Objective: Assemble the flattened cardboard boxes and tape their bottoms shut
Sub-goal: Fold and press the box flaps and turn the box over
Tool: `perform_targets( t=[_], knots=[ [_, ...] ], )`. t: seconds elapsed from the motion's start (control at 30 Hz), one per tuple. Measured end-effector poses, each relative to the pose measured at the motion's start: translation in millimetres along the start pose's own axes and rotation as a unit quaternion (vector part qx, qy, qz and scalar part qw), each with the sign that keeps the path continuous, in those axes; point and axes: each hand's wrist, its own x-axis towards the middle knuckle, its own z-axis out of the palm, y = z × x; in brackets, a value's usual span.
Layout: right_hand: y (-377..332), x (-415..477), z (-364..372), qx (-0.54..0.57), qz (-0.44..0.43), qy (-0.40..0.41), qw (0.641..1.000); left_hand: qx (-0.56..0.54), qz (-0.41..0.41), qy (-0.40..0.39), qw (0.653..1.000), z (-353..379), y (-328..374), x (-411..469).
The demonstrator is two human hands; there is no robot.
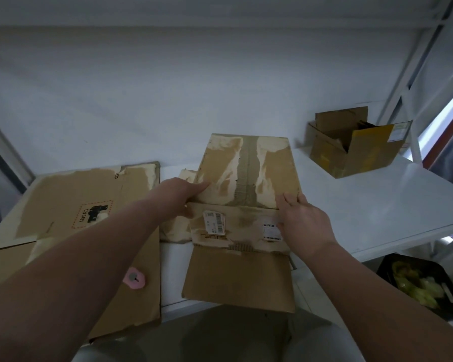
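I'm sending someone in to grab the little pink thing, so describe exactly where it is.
On the white table, look to the left side, where a big flattened cardboard box with a red dotted UN label lies. The small pink tool rests on that cardboard's near edge, beside the left forearm. It is the only pink item.

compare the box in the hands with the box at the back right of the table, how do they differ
The box in the hands is still flat, its flaps spread out; the back box stands assembled and open on top. The left hand and right hand grip the flat one at its sides, while nothing touches the back box. The flat one shows torn, peeled patches; the back box has a yellow side. Both are brown cardboard with stuck-on labels.
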Motion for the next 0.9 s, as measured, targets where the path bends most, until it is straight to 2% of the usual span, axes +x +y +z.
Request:
perform_targets(
  t=[0.13, 0.3, 0.43, 0.5, 0.53, 0.6, 0.7, 0.8, 0.9],
  knots=[
    [1, 0, -2, 0.01, -0.005, -0.008, 1.0, -0.032, -0.001, 0.003, 0.999, 6, -2, -1],
    [1, -1, -10, 0.024, -0.017, -0.034, 0.999, -0.008, 0.0, 0.013, 1.0, 12, -2, -9],
    [1, -4, -35, -0.014, -0.02, -0.063, 0.998, 0.068, -0.001, 0.019, 0.997, 7, 0, -12],
    [0, 2, -47, 0.003, -0.009, -0.072, 0.997, 0.123, 0.02, 0.028, 0.992, -2, 0, -15],
    [0, 7, -51, 0.025, 0.001, -0.068, 0.997, 0.111, 0.029, 0.04, 0.993, -8, 0, -15],
    [0, 21, -51, 0.083, 0.011, -0.054, 0.995, 0.019, 0.047, 0.063, 0.997, -16, 2, -5],
    [-7, 41, -48, 0.157, -0.054, -0.079, 0.983, -0.067, 0.086, 0.047, 0.993, -20, 16, 22],
    [-16, 51, -37, 0.134, -0.135, -0.128, 0.973, -0.021, 0.114, 0.001, 0.993, -11, 41, 36],
    [-17, 50, -20, 0.096, -0.154, -0.144, 0.973, -0.004, 0.107, -0.009, 0.994, 7, 49, 35]
  ],
)
